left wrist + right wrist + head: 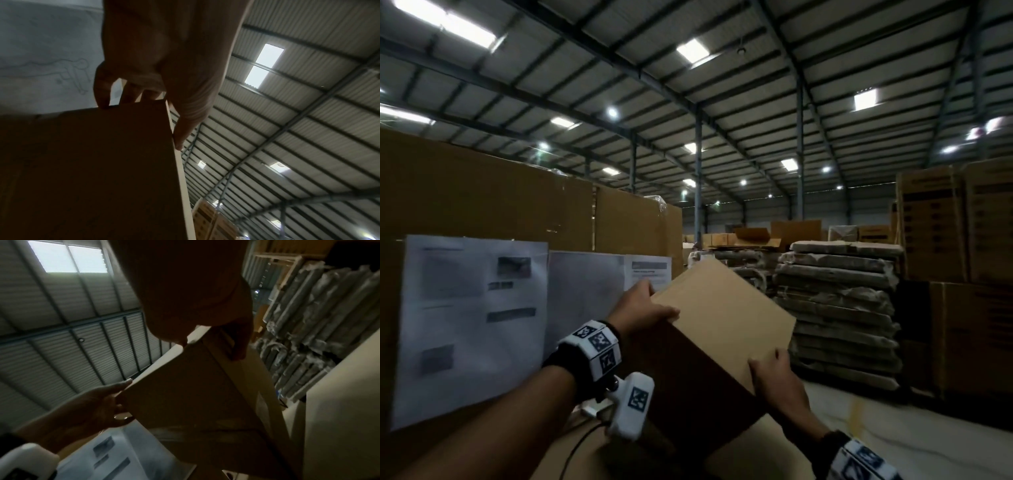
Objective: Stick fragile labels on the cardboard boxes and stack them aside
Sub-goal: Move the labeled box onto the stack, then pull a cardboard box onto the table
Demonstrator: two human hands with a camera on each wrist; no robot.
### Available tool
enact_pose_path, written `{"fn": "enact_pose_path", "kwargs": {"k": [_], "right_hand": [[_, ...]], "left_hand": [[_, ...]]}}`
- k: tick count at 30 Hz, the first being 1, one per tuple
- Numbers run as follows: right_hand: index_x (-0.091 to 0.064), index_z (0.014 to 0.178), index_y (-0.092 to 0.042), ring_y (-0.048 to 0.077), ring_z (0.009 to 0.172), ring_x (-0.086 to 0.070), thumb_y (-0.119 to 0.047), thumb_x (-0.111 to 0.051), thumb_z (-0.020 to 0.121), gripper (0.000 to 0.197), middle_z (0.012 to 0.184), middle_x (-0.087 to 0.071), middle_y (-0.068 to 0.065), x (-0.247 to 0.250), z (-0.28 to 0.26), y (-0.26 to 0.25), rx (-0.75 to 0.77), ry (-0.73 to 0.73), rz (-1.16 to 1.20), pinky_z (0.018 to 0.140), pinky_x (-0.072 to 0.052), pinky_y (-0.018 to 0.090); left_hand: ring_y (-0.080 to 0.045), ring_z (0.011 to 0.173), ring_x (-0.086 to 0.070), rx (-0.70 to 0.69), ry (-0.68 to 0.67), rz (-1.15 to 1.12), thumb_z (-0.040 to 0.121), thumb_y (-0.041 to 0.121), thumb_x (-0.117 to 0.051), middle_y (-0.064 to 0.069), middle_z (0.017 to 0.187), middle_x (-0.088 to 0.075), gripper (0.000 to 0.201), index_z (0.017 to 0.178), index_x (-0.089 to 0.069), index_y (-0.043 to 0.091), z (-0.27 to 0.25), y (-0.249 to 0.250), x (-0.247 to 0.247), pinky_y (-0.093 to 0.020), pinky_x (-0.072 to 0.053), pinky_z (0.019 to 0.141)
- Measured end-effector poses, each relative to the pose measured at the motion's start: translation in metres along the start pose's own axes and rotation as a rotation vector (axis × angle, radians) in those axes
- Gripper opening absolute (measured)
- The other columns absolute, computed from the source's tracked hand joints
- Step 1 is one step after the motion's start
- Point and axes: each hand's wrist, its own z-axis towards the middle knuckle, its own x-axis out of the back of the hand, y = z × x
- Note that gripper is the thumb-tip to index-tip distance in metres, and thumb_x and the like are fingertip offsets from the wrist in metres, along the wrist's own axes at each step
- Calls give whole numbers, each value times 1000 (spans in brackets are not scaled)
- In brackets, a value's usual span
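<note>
A plain brown cardboard box (726, 315) is held tilted in the air in front of me, one corner pointing up. My left hand (643, 306) grips its upper left corner, thumb on the lit top face and fingers behind the edge. My right hand (774, 377) grips the near right corner, thumb on top. In the left wrist view the left hand (156, 81) clasps the box (86, 170) at its corner. The right wrist view has the right hand (205, 308) on the dark box (195, 394), with the left hand (98, 405) at its far edge. No label shows on the visible faces.
Tall cardboard cartons (500, 205) with white printed sheets (472, 322) taped on stand close on the left. A stack of wrapped flat bundles (839, 308) sits to the right, with more cartons (962, 274) behind. A box surface (739, 459) lies below the held box.
</note>
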Motion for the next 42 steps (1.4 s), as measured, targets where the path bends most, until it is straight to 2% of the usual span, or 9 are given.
{"fn": "enact_pose_path", "kwargs": {"k": [6, 9, 14, 19, 24, 29, 35, 38, 42], "right_hand": [[-26, 149, -21, 37, 124, -52, -40, -51, 98, 61, 145, -47, 14, 25, -86, -25, 223, 225, 93, 98, -45, 43], [-30, 147, -24, 37, 117, -54, -47, -54, 93, 64, 140, -51, 14, 24, -122, -44, 329, 206, 144, 93, -49, 49], [-26, 148, -26, 34, 114, -57, -52, -54, 88, 71, 138, -52, 10, 4, -196, -75, 485, 35, 269, 88, -49, 40], [-24, 146, -34, 34, 113, -59, -57, -53, 81, 75, 139, -53, 9, -28, -281, -79, 563, -192, 384, 92, -51, 43], [-30, 148, -23, 33, 111, -60, -53, -52, 78, 79, 134, -57, 11, -73, -371, -76, 644, -441, 393, 81, -42, 28], [-30, 149, -15, 35, 113, -59, -40, -63, 91, 71, 134, -58, 14, -123, -443, -84, 727, -670, 319, 83, -44, 30], [-26, 151, -20, 32, 118, -58, -42, -60, 93, 70, 144, -51, 9, -186, -489, -97, 753, -841, 288, 93, -51, 41], [-28, 150, -22, 30, 121, -56, -44, -60, 93, 69, 146, -49, 7, -222, -503, -106, 701, -898, 294, 95, -51, 43], [-45, 141, -18, 26, 124, -54, -40, -59, 94, 53, 139, -56, 6, -280, -519, -111, 647, -979, 239, 97, -47, 35]], "left_hand": [[-13, 73, -54, -60, 243, -18, 91, 47, -61, -2, 88, -54, 33, 92, -47, 17, -110, 29, 42, -25, -42, 56], [-16, 85, -60, -40, 322, -56, 90, 50, -61, 0, 100, -55, 39, 110, -47, 19, -163, 22, 66, -33, -55, 65], [-30, 102, -60, 6, 604, -97, 67, 66, -62, -13, 124, -51, 75, 126, -54, 21, -273, -1, 107, -51, -57, 83], [-26, 101, -65, 90, 900, -36, 71, 58, -66, -14, 117, -61, 67, 126, -63, 19, -412, -27, 126, -50, -54, 92], [-25, 120, -51, 307, 1087, 65, 93, 36, -64, -10, 130, -45, 54, 140, -51, 14, -546, -44, 122, -42, -43, 104], [-20, 112, -58, 464, 1141, 161, 87, 56, -58, -6, 127, -58, 59, 134, -57, 21, -643, -83, 142, -45, -49, 99], [-23, 118, -56, 549, 1183, 204, 79, 67, -51, -6, 131, -57, 74, 138, -52, 23, -694, -129, 169, -49, -47, 102], [-30, 130, -45, 621, 1149, 263, 93, 51, -54, -14, 143, -45, 66, 149, -38, 21, -701, -148, 187, -48, -38, 110], [-34, 126, -45, 755, 1087, 313, 100, 33, -50, -18, 141, -41, 56, 152, -30, 25, -711, -187, 201, -39, -36, 103]]}}
